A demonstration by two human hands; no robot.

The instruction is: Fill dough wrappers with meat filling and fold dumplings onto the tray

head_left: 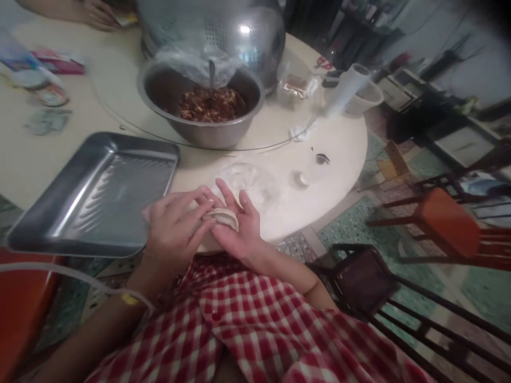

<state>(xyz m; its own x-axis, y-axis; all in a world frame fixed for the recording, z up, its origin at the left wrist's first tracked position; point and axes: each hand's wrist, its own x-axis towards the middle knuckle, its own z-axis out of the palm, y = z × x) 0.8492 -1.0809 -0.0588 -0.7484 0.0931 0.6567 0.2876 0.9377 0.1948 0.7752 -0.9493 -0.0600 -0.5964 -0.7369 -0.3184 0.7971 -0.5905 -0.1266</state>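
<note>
A pale folded dumpling [224, 216] is between my two hands, just over the table's near edge. My left hand [175, 221] has its fingers closed on the dumpling's left side. Beneath and to the right, my right hand [241, 226] is turned palm up and supports it with the thumb along its near side, while some fingers stretch away. Just beyond the hands, a whitish floury patch [249, 178] covers part of the tabletop. A metal bowl [215, 134] of dark chopped filling [211, 103] stands farther back, with a spoon [212, 73] upright in it.
At left, a steel tray [131, 181] overhangs the table edge. A large perforated metal colander [255, 48] stands behind the bowl on a glass turntable. A small round pale piece [301, 179] lies at right. Another person's hand [98, 13] shows at top left. Chairs [361, 279] stand at right.
</note>
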